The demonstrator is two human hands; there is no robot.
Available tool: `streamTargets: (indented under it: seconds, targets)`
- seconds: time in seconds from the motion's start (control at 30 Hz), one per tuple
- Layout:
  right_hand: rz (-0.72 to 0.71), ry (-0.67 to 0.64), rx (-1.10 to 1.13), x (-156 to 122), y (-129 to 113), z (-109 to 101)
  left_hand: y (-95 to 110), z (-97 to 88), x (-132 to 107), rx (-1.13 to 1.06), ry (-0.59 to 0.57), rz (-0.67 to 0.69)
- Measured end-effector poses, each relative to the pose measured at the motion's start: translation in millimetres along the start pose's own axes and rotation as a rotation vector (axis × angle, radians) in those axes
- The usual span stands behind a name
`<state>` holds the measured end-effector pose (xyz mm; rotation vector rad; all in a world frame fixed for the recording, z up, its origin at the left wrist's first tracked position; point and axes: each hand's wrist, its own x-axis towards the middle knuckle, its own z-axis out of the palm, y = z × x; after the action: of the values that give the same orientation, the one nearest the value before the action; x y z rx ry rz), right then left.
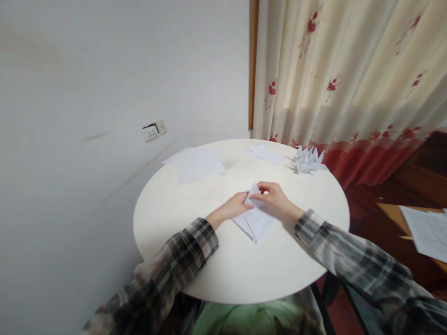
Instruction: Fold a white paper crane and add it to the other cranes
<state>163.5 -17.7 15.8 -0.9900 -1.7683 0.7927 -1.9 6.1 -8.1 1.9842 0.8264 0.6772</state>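
A folded white paper (256, 221) lies on the round white table (195, 270), shaped like a diamond with its point toward me. My left hand (234, 207) rests on its left edge, fingers closed together and pressing the fold near the top. My right hand (274, 200) pinches the paper's upper tip between thumb and fingers. Both arms wear plaid sleeves.
Flat white sheets (195, 164) lie at the table's far left, smaller paper pieces (263, 152) at the back. A pile of folded paper figures (308, 160) sits at the far right edge. A curtain (349, 70) hangs behind; printed papers (428, 232) lie on a wooden surface at right.
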Motion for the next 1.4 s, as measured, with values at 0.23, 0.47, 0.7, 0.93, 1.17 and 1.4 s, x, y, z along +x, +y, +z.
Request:
streamTargets:
  seconds: [0.23, 0.47, 0.7, 0.93, 1.17, 1.4]
  targets:
    - [0.067, -0.022, 0.078, -1, 1, 1, -3, 0.3, 0, -0.006, 0.0, -0.004]
    - [0.092, -0.007, 0.1, -2, -4, 0, -5, 0.1, 0, -0.005, 0.032, 0.007]
    - [0.146, 0.044, 0.209, 0, -1, -1, -3, -3.4, -10, 0.027, 0.094, 0.002]
    - [0.227, 0.103, 0.365, 8, 17, 4, 19, 4.4, -35, 0.767, 0.261, 0.22]
    - [0.264, 0.115, 0.327, 17, 38, 6, 9, 11.6, -40, 0.862, 0.077, 0.373]
    - [0.301, 0.113, 0.29, 21, 51, 3, -2, 11.0, -37, 0.772, -0.019, 0.276]
